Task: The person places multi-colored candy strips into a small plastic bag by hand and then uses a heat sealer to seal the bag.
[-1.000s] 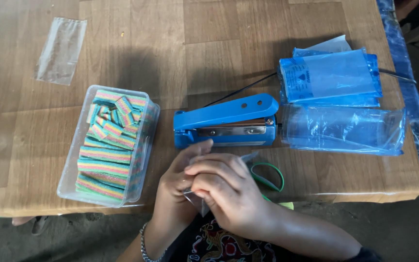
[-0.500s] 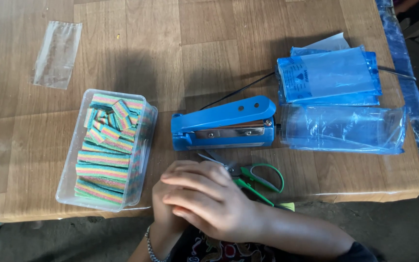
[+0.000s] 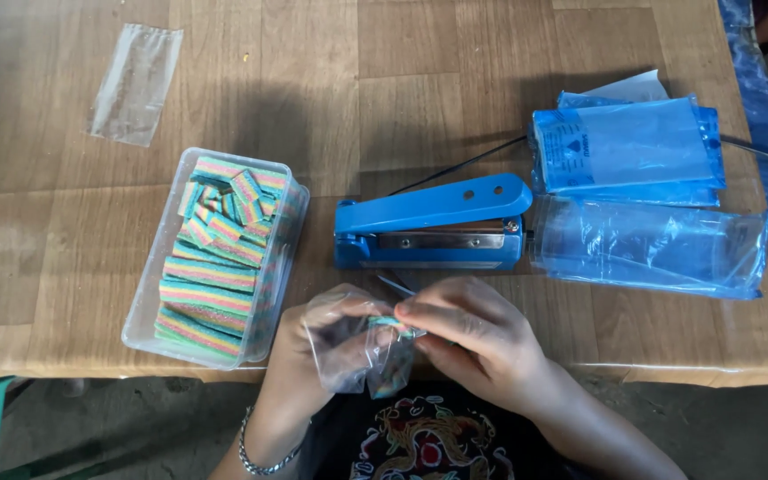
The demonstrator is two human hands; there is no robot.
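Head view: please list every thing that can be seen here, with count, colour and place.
Clear plastic tub: one, table left.
Rainbow-striped candy strips: many, in tub.
Blue heat sealer: one, table centre, black cord behind.
Blue plastic packets: a stack, table right.
Clear film bags: a pile, below packets.
Empty clear bag: one, upper left.
Small clear bag: one, between hands, candy piece inside.
Wooden table: one, brown.
Left hand: holds small bag; bracelet on wrist.
Right hand: fingers at bag's mouth.

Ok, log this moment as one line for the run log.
left hand: holds clear bag | right hand: pushes rainbow candy into it | nearby: candy tub, blue sealer
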